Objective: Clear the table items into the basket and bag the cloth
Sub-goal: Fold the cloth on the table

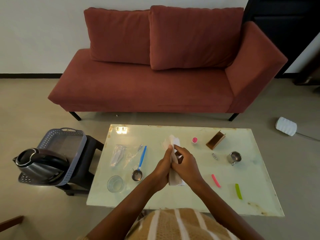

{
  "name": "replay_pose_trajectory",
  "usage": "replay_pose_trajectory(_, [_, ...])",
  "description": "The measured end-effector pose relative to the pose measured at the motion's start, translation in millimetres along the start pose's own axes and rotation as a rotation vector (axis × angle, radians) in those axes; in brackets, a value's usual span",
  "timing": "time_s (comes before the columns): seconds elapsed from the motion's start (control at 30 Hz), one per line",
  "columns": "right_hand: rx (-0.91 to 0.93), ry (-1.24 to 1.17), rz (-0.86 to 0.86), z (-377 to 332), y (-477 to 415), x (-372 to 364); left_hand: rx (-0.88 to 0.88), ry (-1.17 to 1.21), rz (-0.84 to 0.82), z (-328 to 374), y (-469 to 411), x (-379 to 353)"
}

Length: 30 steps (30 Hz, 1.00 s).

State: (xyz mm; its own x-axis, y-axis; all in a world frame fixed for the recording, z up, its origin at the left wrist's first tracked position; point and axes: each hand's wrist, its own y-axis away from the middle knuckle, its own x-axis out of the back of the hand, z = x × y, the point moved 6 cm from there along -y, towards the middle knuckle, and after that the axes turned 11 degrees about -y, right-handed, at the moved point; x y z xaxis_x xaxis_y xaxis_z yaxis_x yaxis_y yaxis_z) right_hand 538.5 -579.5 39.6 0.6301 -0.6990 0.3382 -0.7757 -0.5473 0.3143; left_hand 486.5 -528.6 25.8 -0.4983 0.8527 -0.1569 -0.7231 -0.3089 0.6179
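Observation:
A white cloth (173,142) is held upright over the middle of the glass table (190,201), gripped between my left hand (165,163) and my right hand (184,159); its lower end (174,180) hangs by my wrists. A clear plastic bag (121,155) lies flat to the left. The grey perforated basket (52,137) sits on a dark stool left of the table, with a steel kettle (39,163) in it.
On the table: a glass (115,183), a steel scoop with blue handle (139,168), a pink-capped bottle (194,140), a wooden holder (215,139), a steel cup (234,157), a small metal piece (214,155), pink (216,180) and green (238,191) clips. A red sofa (147,87) stands beyond.

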Motion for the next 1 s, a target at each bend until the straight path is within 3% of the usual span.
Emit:
replay_pose_trajectory(0.13, [0.001, -0.03, -0.037, -2.8, -1.6, 4.2, -0.011, 0.052, 0.005, -0.6, -1.5, -1.7])
replay_pose_trajectory(0.33, [-0.181, -0.348, 0.002, 16.3, -7.1, 14.5, 0.049, -0.083, -0.121, -2.8, -5.3, -5.0])
replay_pose_trajectory(0.5, [-0.294, -0.637, 0.04, 29.3, -11.3, 31.8, 0.048, -0.124, 0.042, -9.0, -18.7, 14.7])
replay_pose_trajectory(0.63, [-0.324, -0.832, 0.028, 32.2, -14.4, 39.1, 0.057, -0.193, -0.004, -5.8, -21.9, 15.5])
replay_pose_trajectory(0.77, [-0.335, -0.824, 0.052, 38.7, -13.6, 34.4, -0.107, -0.371, 0.184, 6.9, -23.0, 13.0])
replay_pose_trajectory(0.87, [-0.311, -0.625, 0.097, 42.4, -15.0, 24.8, -0.219, -0.458, 0.244, 9.9, -29.7, 9.6])
replay_pose_trajectory(1.0, [-0.221, -0.418, 0.229, 43.2, -22.3, 23.9, -0.235, -0.535, 0.263, 8.1, -43.1, 2.9])
